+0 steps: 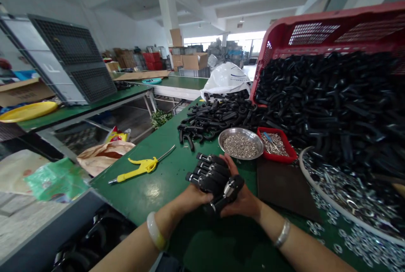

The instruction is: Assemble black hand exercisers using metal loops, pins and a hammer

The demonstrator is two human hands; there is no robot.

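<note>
My left hand (196, 199) and my right hand (242, 203) both grip a black jointed assembly (210, 178) above the green workbench (148, 198). It has several stacked finger-like segments, and a silver metal fitting (229, 188) shows on its side. My right fingertips curl over its far edge. Just beyond my hands is a steel bowl of small screws (240, 145). A red tray of screws (274, 145) sits beside it. A loose pile of curved black parts (215, 118) lies farther up the bench.
A tipped red crate (329, 35) spills a heap of black parts (332, 103) on the right. Metal washers fill a round white tray (344, 191) and scatter nearby. A yellow air blow gun (139, 170) lies left. A dark mat (284, 189) adjoins my right hand.
</note>
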